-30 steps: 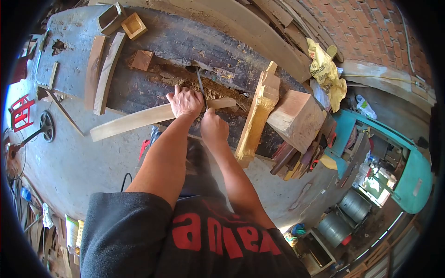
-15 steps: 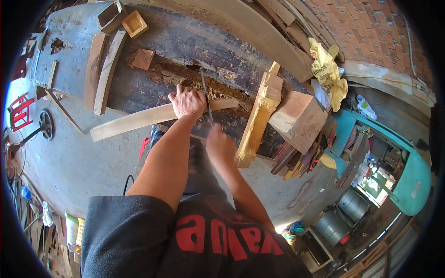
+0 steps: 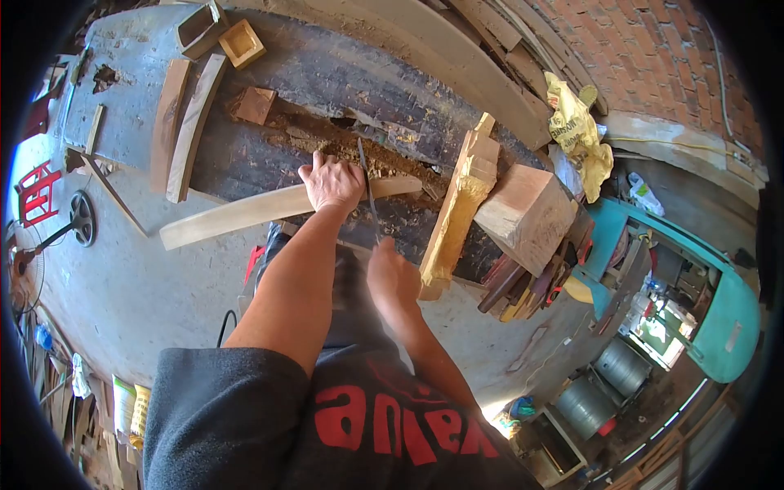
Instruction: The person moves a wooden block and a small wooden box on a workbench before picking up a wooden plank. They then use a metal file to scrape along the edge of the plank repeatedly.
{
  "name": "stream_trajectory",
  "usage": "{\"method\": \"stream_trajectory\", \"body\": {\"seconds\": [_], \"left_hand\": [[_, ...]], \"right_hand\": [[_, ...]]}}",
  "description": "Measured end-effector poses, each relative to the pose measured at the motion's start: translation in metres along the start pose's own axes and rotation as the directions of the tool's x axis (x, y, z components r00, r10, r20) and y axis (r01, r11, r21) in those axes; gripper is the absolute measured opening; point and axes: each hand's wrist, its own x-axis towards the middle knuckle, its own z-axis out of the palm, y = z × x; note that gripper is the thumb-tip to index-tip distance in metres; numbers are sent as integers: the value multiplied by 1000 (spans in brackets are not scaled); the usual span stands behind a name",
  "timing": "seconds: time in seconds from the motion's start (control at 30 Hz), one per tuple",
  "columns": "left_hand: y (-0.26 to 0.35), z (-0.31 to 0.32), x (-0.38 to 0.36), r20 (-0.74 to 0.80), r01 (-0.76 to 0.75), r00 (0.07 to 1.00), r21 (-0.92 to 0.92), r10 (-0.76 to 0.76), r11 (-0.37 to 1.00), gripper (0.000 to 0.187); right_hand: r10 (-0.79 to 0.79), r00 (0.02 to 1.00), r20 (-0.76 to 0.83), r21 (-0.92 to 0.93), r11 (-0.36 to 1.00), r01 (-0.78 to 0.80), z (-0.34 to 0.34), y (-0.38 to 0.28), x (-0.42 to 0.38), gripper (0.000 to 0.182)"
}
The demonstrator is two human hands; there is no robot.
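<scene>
A pale, curved wooden piece lies across the near edge of the dark workbench. My left hand grips it near its right part, fingers over the far edge. My right hand is closed round the near end of a thin handsaw, seen nearly edge-on; its handle is hidden in the fist. The blade crosses the wooden piece just right of my left hand. Sawdust lies in the worn hollow of the bench beyond.
Two curved wood pieces and a small wooden box lie on the bench to the left. A yellow-edged timber and a large wood block stand to the right. Beyond them is a turquoise machine.
My right hand has drawn the handsaw a little toward my body, and the blade's far tip has come nearer. My left hand and the wooden piece stay in place.
</scene>
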Motion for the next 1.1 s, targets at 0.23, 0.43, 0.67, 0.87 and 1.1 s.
{"method": "stream_trajectory", "body": {"seconds": [0.23,0.43,0.67,0.87,1.1], "left_hand": [[-3,7,-2,-63,-35,998,-61,31,998,35],[0,0,-1,-29,-3,1000,-32,2,999,33],[0,1,-2,-35,-15,999,-81,12,997,33],[1,-1,-3,-25,-5,1000,-20,5,1000,33],[0,2,-3,-83,-22,996,-66,17,998,31]], "right_hand": [[-154,975,-161,32,986,161,7,1,27,21],[-111,972,-205,-49,993,103,17,4,40,19],[-176,953,-248,-69,984,164,17,5,21,15],[-173,971,-166,40,982,182,17,0,61,23],[-77,991,-108,-22,997,75,2,2,14,16]]}}
